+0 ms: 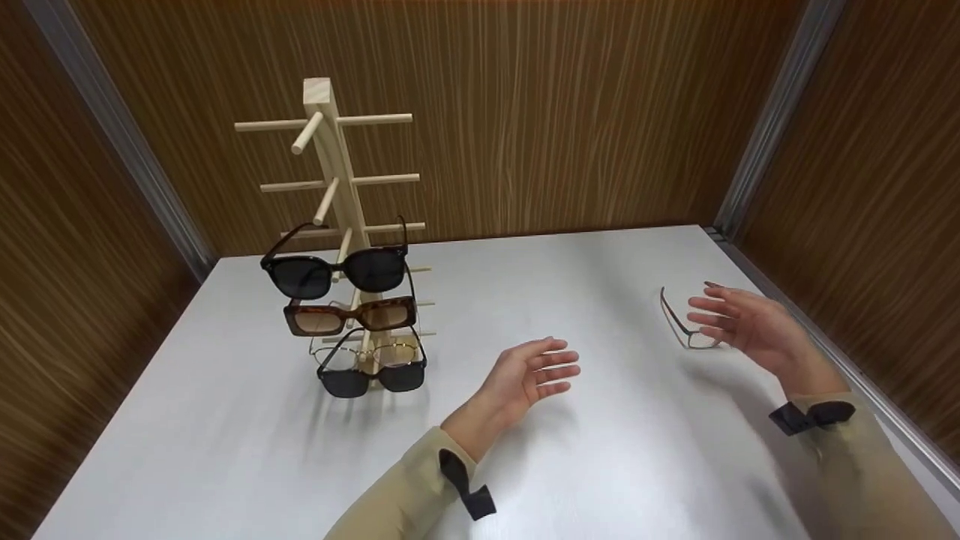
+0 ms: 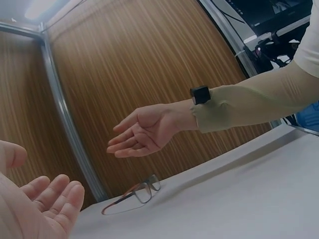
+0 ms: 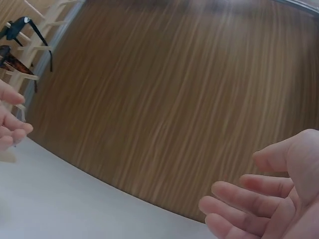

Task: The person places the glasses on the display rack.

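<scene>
My right hand [image 1: 757,334] hovers over a pair of eyeglasses [image 1: 679,319] on the right of the white table, its fingers loosely extended and holding nothing. It hides part of the frame in the head view; the left wrist view shows the eyeglasses [image 2: 143,193] lying below that hand. My left hand [image 1: 521,379] is raised over the middle of the table, fingers relaxed, with nothing in it. To its left stands a wooden display rack [image 1: 341,176] with pegs. On the rack hang black sunglasses [image 1: 337,271], tortoiseshell sunglasses [image 1: 352,316], thin gold-rimmed glasses [image 1: 394,352] and lower dark sunglasses [image 1: 375,380].
Wood-grain panels [image 1: 525,112] close off the back and both sides, joined by metal posts [image 1: 776,112]. The rack's upper pegs [image 1: 375,119] carry no glasses. The white tabletop [image 1: 600,465] spreads between the rack and the eyeglasses on the right.
</scene>
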Demonstrator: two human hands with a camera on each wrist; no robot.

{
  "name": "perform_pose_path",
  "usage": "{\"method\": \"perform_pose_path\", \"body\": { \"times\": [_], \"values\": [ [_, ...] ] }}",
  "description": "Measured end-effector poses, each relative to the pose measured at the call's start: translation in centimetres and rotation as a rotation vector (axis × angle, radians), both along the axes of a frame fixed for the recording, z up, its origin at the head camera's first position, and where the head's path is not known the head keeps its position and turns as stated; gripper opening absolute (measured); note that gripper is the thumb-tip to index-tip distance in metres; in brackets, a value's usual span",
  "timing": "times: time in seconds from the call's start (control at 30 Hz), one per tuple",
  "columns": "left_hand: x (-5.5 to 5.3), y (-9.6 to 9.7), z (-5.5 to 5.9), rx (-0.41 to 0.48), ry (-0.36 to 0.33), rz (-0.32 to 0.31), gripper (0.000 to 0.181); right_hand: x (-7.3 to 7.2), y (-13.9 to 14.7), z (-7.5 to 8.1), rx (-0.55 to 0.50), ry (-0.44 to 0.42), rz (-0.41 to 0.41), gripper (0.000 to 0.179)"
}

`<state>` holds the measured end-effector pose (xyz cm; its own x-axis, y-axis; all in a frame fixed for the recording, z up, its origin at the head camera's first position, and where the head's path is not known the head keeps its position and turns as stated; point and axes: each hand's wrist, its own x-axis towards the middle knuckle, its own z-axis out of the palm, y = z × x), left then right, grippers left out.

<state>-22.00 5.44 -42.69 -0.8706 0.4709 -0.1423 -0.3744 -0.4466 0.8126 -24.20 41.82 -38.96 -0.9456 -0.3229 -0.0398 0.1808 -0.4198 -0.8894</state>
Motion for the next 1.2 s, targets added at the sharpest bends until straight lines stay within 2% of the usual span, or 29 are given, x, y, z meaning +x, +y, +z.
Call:
{"method": "perform_pose_path", "body": {
  "times": [0.23,0.43,0.63,0.77,0.9,1.1,1.2],
  "values": [
    [-0.4,2.2,-0.3,0.036,-0.012,-0.017,0.030,-0.5,1.9,0.4,0.034,-0.089,-0.106,0.025],
    [-0.7,3.8,-0.6,0.086,0.000,-0.101,0.033,-0.8,3.3,0.7,0.136,-0.144,-0.209,0.015],
    [-1.0,5.9,-1.2,0.102,-0.011,-0.132,0.036,-1.1,4.2,0.7,0.230,-0.165,-0.279,0.010],
    [-1.2,7.8,-1.7,0.118,-0.044,-0.156,0.036,-1.5,4.5,0.4,0.300,-0.181,-0.323,0.017],
    [-1.5,9.6,-2.1,0.126,-0.093,-0.132,0.034,-1.9,4.5,0.0,0.321,-0.191,-0.360,0.030],
    [-2.2,12.1,-2.5,0.154,-0.152,-0.065,0.035,-1.8,5.7,-0.5,0.293,-0.220,-0.445,0.028],
    [-2.5,13.1,-2.8,0.175,-0.185,-0.037,0.037,-1.6,6.3,-0.9,0.315,-0.239,-0.498,0.027]
  ]
}}
